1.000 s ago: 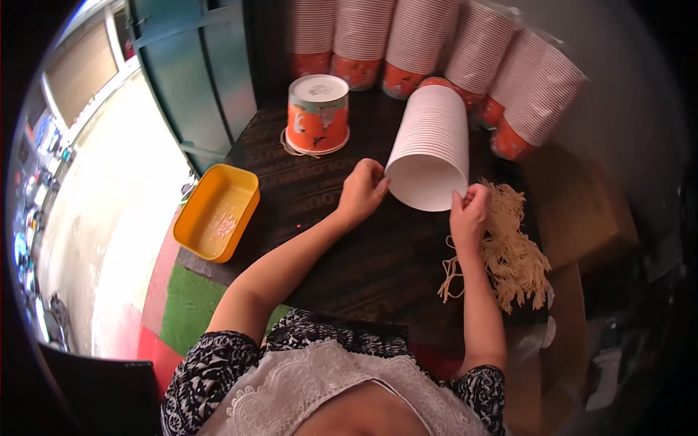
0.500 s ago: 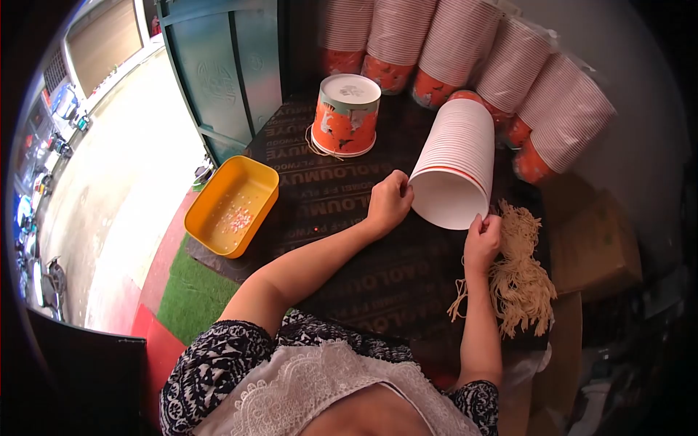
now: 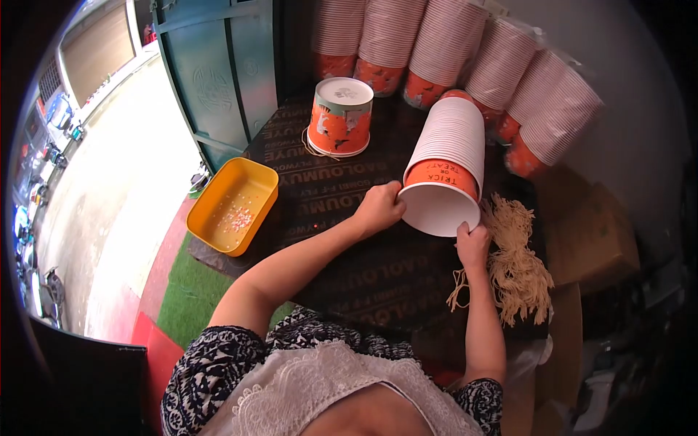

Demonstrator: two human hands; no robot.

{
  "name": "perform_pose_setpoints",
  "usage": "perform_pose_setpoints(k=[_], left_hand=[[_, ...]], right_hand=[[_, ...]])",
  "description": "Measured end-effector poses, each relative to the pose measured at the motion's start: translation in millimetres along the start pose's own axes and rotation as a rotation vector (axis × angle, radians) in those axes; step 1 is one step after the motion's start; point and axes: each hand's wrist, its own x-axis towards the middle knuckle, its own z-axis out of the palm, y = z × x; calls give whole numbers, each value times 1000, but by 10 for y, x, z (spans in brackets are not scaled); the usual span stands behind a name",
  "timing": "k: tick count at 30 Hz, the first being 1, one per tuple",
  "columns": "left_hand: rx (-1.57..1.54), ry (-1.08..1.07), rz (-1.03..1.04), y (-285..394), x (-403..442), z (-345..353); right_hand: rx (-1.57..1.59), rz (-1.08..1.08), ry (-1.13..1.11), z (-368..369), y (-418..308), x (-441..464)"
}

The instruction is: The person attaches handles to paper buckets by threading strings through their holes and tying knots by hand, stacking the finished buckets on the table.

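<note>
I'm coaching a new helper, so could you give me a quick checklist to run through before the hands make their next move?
1. Left hand on the front bucket: ok, it grips the rim at the left.
2. Right hand on the same rim: ok, it grips at the lower right.
3. Front bucket free of the nested stack: not ok, it sticks out only partway.
4. Upside-down bucket clear of the hands: ok, it stands apart.
5. Cord bundle close by: ok, it lies beside the right forearm.
6. Inner base of the front bucket clean: cannot tell, detail is too faint.
</note>
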Motion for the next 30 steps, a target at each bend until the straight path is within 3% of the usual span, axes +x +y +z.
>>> perform_pose_setpoints(k=[2,4,6,8,10,12,14,16,18,22,24,30], left_hand=[[14,-107,296,-113,-73,-129],[26,-172,327,-226,-123,-305],[38,-196,86,-245,-116,-577],[259,70,-217,-417,5,-711],[310,368,-295,-670,131,-849],[341,515,-297,-843,132,-905],[383,444,-269,-893,62,-888],[435,354,-273,-756,-49,-821],[511,345,-242,-709,-106,-738],[481,416,-151,-774,-153,-677],[491,494,-35,-928,-144,-656],[654,385,-9,-809,-164,-707]], right_hand=[[2,65,-43,-35,-9,-28],[1,112,-68,-54,54,-35],[3,97,-60,-51,89,-33],[8,43,-16,-59,-16,-77],[9,-61,72,-130,-276,-148],[5,-218,200,-176,-231,-183],[-21,-415,358,-313,-488,-309],[89,-741,257,-256,-764,-483],[95,-933,-84,0,-1156,-616],[333,-762,-401,890,-1405,-541],[276,-722,-287,1416,-1329,-294],[36,-552,-36,2397,-1077,328]])
